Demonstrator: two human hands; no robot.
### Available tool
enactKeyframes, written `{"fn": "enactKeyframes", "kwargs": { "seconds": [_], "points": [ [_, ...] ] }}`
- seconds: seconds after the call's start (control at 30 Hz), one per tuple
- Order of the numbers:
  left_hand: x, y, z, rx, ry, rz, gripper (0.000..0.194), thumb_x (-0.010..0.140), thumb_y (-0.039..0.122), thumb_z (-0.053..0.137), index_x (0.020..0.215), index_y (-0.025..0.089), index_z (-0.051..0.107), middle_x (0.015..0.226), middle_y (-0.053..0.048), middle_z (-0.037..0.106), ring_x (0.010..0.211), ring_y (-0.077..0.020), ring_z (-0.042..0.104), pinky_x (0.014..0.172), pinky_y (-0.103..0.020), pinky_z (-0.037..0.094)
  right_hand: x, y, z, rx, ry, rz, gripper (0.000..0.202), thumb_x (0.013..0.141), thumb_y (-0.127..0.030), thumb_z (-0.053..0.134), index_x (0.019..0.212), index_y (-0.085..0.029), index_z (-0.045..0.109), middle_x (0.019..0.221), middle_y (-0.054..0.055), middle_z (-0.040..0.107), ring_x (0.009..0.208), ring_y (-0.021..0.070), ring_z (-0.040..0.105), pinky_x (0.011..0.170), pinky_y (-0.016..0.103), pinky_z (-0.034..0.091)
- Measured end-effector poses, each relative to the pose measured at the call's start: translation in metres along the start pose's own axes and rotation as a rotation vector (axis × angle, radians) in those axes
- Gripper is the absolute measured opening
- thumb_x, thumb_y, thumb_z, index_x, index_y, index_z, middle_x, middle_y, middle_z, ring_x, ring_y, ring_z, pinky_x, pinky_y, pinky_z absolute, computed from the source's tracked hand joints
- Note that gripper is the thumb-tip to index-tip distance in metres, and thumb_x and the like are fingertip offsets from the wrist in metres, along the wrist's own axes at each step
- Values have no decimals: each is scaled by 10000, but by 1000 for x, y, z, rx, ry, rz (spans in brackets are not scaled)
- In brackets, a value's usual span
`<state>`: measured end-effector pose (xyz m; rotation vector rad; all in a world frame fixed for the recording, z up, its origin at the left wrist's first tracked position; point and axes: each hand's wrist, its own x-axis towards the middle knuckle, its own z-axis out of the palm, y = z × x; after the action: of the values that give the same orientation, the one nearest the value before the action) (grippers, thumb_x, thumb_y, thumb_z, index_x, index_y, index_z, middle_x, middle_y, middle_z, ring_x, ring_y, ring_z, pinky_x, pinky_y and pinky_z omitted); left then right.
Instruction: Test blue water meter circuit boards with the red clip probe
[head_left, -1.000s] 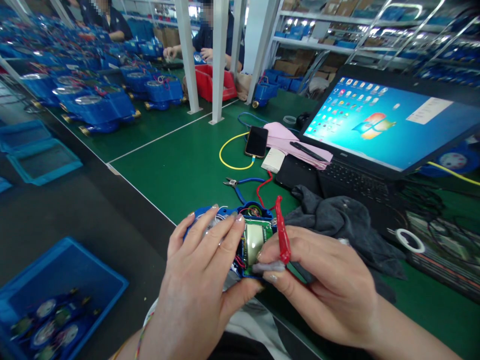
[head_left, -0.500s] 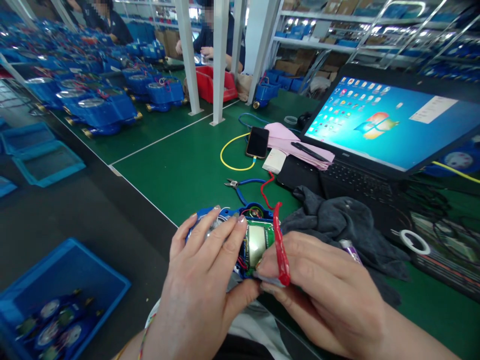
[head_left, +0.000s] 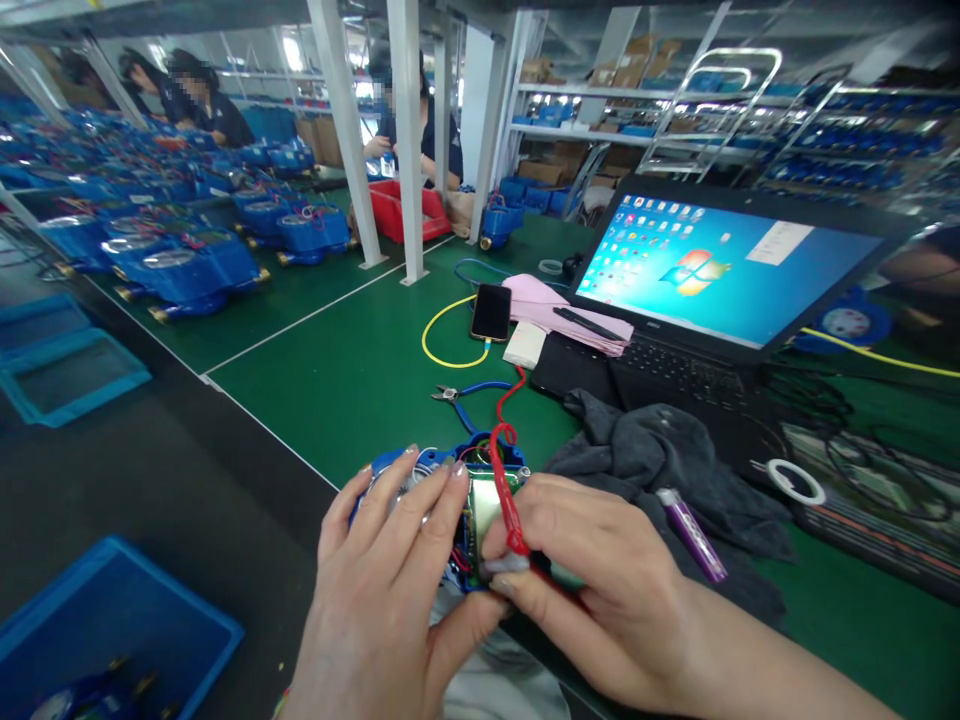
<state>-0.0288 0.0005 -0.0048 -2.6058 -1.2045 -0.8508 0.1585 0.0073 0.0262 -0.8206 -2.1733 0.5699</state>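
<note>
A blue water meter [head_left: 442, 470] with its cover off lies at the near edge of the green bench, showing a green circuit board and a display [head_left: 487, 500]. My left hand [head_left: 382, 590] grips the meter's left side, fingers spread over its top. My right hand [head_left: 592, 590] pinches a red clip lead [head_left: 510, 500] against the meter's right side. The lead's red wire [head_left: 514, 385] runs back toward the laptop. A purple pen-like tool [head_left: 691, 533] lies on the grey cloth just past my right hand.
An open laptop [head_left: 712, 290] stands at the right, with a grey cloth [head_left: 660, 450] before it. Blue-handled cutters [head_left: 469, 392], a phone [head_left: 491, 312] and a yellow cable lie mid-bench. A blue bin [head_left: 105, 620] sits lower left. Rows of blue meters [head_left: 187, 265] and seated people fill the far left.
The camera has tilted up, so everything sits lower in view. The red clip has shifted left over the display, my right hand following. The purple tool now shows on the cloth.
</note>
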Motion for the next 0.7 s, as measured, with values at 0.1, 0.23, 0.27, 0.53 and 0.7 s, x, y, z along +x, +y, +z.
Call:
{"fn": "enactKeyframes", "kwargs": {
  "seconds": [0.1,0.23,0.27,0.53,0.7],
  "points": [
    [0,2,0,-5,-5,-11,550,851,457,525,1262,97,464,1246,-103,562,1237,-281,394,1028,-418,221,2,-1,-1,-18,-8,11,45,834,-105,526,835,-116,569,707,44,590,674,143,537,618,275,440],
    [1,6,-1,-36,-44,-70,559,859,492,507,1267,114,454,1260,-94,558,1242,-274,395,1038,-423,213,4,-1,-4,-5,-10,60,55,827,-112,551,860,-138,587,802,37,639,761,125,586,700,238,467],
    [1,7,-2,-47,-57,-89,564,856,500,509,1269,119,451,1267,-89,555,1244,-273,393,1041,-427,211,4,-1,-5,13,-6,78,60,821,-111,559,860,-143,593,814,32,645,767,118,591,705,227,467],
    [3,7,-4,-94,-104,-149,586,834,489,555,1298,165,403,1297,-67,534,1260,-273,387,1047,-472,241,-2,4,-7,398,108,411,69,833,-239,585,841,-174,606,716,-6,618,619,91,544,588,203,457],
    [2,8,-7,-205,2,-258,731,760,571,604,1326,179,360,1361,-113,429,1318,-301,283,1061,-483,269,-4,5,-4,466,215,425,123,780,-285,660,811,-170,628,715,5,629,618,95,557,581,204,475]
  ]
}}
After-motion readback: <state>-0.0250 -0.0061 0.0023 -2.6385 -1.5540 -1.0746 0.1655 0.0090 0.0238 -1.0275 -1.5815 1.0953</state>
